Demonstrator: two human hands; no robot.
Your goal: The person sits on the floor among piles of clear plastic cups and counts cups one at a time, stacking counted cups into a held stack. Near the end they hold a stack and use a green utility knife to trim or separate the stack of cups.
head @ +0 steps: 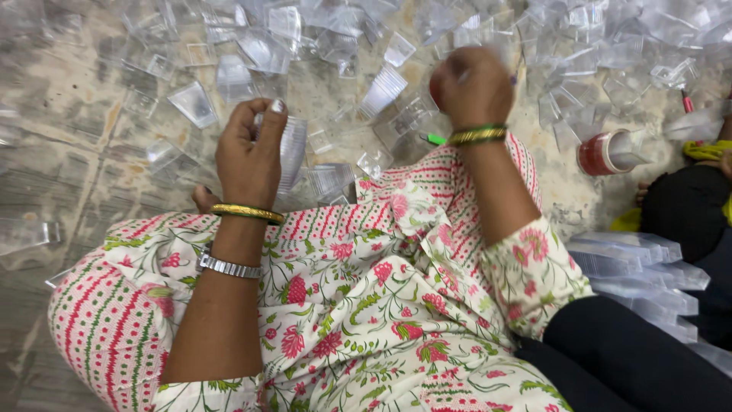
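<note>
My left hand (248, 156) is closed around a stack of clear plastic cups (291, 152), held upright above my knee. It wears a gold-and-green bangle and a metal watch. My right hand (471, 85) is raised further right with fingers curled shut; something small may be in it but I cannot make it out. Green and gold bangles sit on that wrist. Loose clear plastic cups (385, 88) and clear lids lie scattered over the floor beyond both hands. My lap is covered by white cloth with red flowers (366, 297).
A red roll with a clear cup in it (608, 152) lies on the floor at right. Stacks of clear plastic trays (633, 263) lie at my right side. Another person's dark and yellow clothing (686, 198) shows at the right edge. The stone floor (69, 152) is worn and stained.
</note>
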